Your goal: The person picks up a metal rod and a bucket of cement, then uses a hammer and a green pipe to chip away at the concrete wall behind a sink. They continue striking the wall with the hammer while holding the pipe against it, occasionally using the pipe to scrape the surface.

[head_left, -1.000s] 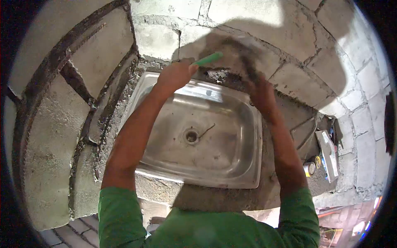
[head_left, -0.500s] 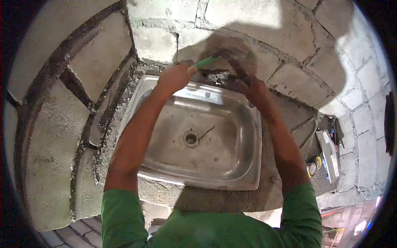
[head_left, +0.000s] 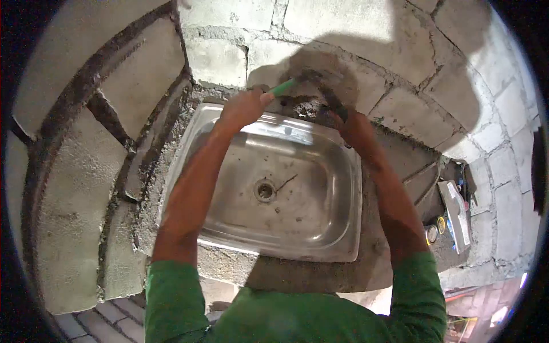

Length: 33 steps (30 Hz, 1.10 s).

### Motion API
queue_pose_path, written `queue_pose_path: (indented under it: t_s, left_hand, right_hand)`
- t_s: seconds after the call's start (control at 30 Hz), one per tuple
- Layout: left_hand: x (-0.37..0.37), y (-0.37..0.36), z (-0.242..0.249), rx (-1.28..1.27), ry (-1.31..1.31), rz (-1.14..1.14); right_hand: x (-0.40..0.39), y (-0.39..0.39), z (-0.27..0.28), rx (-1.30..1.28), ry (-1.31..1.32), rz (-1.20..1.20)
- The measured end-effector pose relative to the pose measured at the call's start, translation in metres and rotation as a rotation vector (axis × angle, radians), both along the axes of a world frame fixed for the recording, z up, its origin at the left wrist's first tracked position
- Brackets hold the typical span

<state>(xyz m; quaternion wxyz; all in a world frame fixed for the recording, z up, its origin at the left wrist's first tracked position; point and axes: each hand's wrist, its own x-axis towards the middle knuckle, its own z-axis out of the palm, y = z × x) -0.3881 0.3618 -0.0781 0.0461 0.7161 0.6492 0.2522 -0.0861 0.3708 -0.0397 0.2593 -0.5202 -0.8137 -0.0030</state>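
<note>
My left hand point(head_left: 245, 108) is closed round the green handle of a tool point(head_left: 283, 87), above the sink's back left edge. The tool's dark far end lies in shadow against the block wall, and its shape is hidden there. At the back right edge, my right hand point(head_left: 355, 128) grips a dark, narrow tool point(head_left: 330, 97) that slants up and left toward the same shadowed spot. Crumbly grey mortar point(head_left: 309, 107) lies between the hands, behind the rim. Below both forearms sits a stainless steel sink point(head_left: 240, 163) with a round drain point(head_left: 265, 191) and specks of debris.
A concrete block wall point(head_left: 349, 20) rises behind the sink and curves round both sides in this view. On the rough concrete counter point(head_left: 274, 274), at the right, are a pale flat board point(head_left: 454, 214) and small round tins point(head_left: 432, 233).
Both hands stay at the back edge with their tools. The left hand and forearm have shifted slightly right, and the view has moved a little.
</note>
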Motion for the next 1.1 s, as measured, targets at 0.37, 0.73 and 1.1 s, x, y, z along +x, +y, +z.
queue_pose_path:
  t_s: [0.37, 0.73, 1.1]
  left_hand:
    - [0.1, -0.006, -0.107, 0.593, -0.165, 0.12]
    - [0.064, -0.019, -0.076, 0.118, -0.082, 0.292]
    - [0.052, -0.044, -0.049, -0.135, -0.96, 0.161]
  right_hand:
    - [0.043, -0.069, 0.041, 0.127, 0.211, 0.016]
    - [0.054, -0.103, 0.05, -0.283, 0.612, 0.06]
    - [0.044, -0.103, 0.035, -0.244, 0.561, 0.034]
